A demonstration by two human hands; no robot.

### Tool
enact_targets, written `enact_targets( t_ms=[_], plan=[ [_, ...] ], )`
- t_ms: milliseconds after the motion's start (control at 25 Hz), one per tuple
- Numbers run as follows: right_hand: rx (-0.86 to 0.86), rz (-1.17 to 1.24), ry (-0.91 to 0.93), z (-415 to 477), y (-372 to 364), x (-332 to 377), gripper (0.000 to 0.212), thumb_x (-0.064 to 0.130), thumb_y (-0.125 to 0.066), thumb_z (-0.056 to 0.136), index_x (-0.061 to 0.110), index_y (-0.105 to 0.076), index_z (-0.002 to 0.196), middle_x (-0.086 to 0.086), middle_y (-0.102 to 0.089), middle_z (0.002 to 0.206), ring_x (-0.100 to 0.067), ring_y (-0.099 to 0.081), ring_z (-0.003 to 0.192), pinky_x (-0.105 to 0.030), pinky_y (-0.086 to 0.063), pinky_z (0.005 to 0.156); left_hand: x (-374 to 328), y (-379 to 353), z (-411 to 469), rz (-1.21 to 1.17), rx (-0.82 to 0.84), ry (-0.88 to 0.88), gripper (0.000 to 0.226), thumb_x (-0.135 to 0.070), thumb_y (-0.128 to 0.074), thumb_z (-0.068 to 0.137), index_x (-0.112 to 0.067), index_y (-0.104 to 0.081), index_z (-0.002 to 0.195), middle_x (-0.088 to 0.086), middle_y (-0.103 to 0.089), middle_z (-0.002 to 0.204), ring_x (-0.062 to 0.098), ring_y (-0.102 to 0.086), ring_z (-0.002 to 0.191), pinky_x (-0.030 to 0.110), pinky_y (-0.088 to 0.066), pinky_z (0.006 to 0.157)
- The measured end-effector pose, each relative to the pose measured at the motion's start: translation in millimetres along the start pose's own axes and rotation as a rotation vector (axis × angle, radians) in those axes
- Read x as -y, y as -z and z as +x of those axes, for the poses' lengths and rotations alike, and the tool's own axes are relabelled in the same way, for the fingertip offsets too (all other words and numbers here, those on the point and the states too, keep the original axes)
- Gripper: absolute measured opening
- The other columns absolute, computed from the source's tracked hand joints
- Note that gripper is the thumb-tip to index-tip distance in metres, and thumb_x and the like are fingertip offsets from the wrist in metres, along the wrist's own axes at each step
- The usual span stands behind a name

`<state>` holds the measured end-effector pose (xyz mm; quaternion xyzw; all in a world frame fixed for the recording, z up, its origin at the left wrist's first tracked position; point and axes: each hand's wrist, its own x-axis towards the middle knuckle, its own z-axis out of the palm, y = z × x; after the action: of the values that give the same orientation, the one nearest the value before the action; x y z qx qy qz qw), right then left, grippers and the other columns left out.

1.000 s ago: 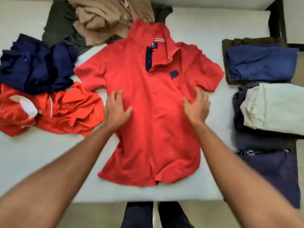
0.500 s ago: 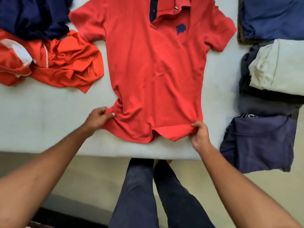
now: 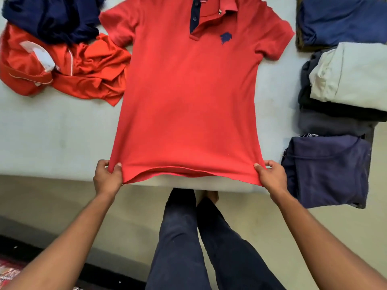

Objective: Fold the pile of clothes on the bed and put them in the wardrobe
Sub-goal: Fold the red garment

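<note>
A red polo shirt (image 3: 188,97) with a navy placket and chest logo lies face up and flat on the pale bed (image 3: 52,139). My left hand (image 3: 107,177) pinches its bottom left hem corner. My right hand (image 3: 270,177) pinches the bottom right corner. The hem is pulled taut between them at the bed's near edge, slightly lifted. The collar runs off the top of the view.
Unfolded clothes lie at the left: an orange shirt (image 3: 83,65) and a navy garment (image 3: 54,17). Folded piles sit at the right: blue (image 3: 343,19), beige (image 3: 351,74) on dark ones, and a navy one (image 3: 326,170) overhanging the bed edge. My legs (image 3: 188,237) stand against the bed.
Both hands left the shirt's middle, went down to the hem corners, took hold and pulled them apart and toward me. The bunched lower part is now smooth and stretched.
</note>
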<state>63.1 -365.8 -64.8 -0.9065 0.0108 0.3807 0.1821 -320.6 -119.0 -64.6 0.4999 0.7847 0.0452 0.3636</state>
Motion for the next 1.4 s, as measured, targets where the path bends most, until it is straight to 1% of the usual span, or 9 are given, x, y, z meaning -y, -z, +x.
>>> enact_targets(
  t_ms=[160,320,600,760,880,960,1160,1240,1400],
  plan=[
    [-0.031,-0.143,-0.06,-7,-19,-24,0.006,0.025,-0.068,0.088,0.02,-0.067,0.091,-0.003,-0.072,0.09,-0.033,-0.065,0.089,-0.038,-0.049,0.079,6,-26,5,0.234,0.058,0.061,0.033,-0.018,-0.067,0.089,-0.012,-0.053,0.118,0.019,-0.064,0.118,0.039,-0.059,0.111,0.043,-0.044,0.091],
    [-0.158,-0.258,-0.059,-21,-27,-9,0.039,0.014,-0.062,0.079,0.025,-0.063,0.116,-0.002,-0.063,0.113,-0.03,-0.059,0.1,-0.035,-0.041,0.079,-32,-41,4,0.255,-0.124,0.005,0.059,-0.01,-0.068,0.076,-0.016,-0.047,0.13,0.015,-0.047,0.136,0.038,-0.042,0.129,0.053,-0.039,0.101],
    [-0.098,0.423,0.074,54,-31,110,0.032,0.011,-0.073,0.083,0.027,-0.066,0.11,0.006,-0.07,0.089,-0.013,-0.066,0.084,-0.045,-0.054,0.098,-135,-109,26,0.238,0.186,-0.739,0.046,-0.028,-0.052,0.076,-0.014,-0.066,0.117,0.011,-0.06,0.128,0.034,-0.054,0.122,0.045,-0.043,0.103],
    [-0.271,0.608,-0.004,145,-22,211,0.049,0.032,-0.077,0.081,0.019,-0.065,0.127,0.004,-0.066,0.1,-0.018,-0.066,0.096,-0.039,-0.052,0.101,-246,-182,55,0.465,0.395,-1.151,0.059,-0.028,-0.063,0.079,-0.016,-0.057,0.137,0.01,-0.045,0.153,0.031,-0.033,0.147,0.05,-0.039,0.109],
    [-0.395,0.715,-0.075,204,-7,272,0.045,0.052,-0.079,0.076,0.019,-0.071,0.104,0.006,-0.07,0.098,-0.015,-0.067,0.089,-0.034,-0.056,0.093,-328,-239,71,0.646,0.505,-1.394,0.077,-0.036,-0.068,0.083,-0.018,-0.04,0.152,0.009,-0.026,0.164,0.03,-0.017,0.153,0.051,-0.024,0.12],
    [-0.399,0.811,-0.117,230,-1,288,0.05,0.055,-0.084,0.068,0.017,-0.071,0.098,0.005,-0.074,0.093,-0.015,-0.069,0.082,-0.03,-0.058,0.08,-375,-274,77,0.726,0.539,-1.44,0.092,-0.05,-0.07,0.081,-0.024,-0.027,0.158,0.009,-0.014,0.168,0.03,-0.007,0.155,0.052,-0.012,0.122],
    [-0.485,1.027,-0.055,245,27,292,0.022,0.002,-0.081,0.072,0.013,-0.063,0.075,0.008,-0.062,0.069,-0.009,-0.057,0.061,-0.016,-0.046,0.054,-431,-313,74,0.795,0.516,-1.387,0.107,-0.072,-0.066,0.075,-0.036,-0.011,0.16,0.004,0.001,0.169,0.027,0.005,0.155,0.06,0.001,0.12],
    [-0.71,0.96,0.166,246,37,290,0.034,0.0,-0.074,0.074,0.023,-0.05,0.069,0.009,-0.052,0.068,-0.002,-0.047,0.059,-0.016,-0.044,0.062,-440,-321,72,0.856,0.512,-1.386,0.114,-0.078,-0.065,0.069,-0.041,-0.006,0.159,0.001,0.009,0.169,0.028,0.01,0.155,0.067,0.002,0.117],
    [-0.678,0.782,0.289,247,14,272,0.037,-0.001,-0.065,0.068,0.031,-0.055,0.084,-0.001,-0.063,0.094,-0.015,-0.062,0.087,-0.038,-0.053,0.088,-468,-344,64,0.969,0.488,-1.374,0.115,-0.099,-0.039,0.064,-0.045,0.002,0.157,0.0,0.018,0.167,0.029,0.019,0.153,0.077,0.007,0.108]
  ],
)
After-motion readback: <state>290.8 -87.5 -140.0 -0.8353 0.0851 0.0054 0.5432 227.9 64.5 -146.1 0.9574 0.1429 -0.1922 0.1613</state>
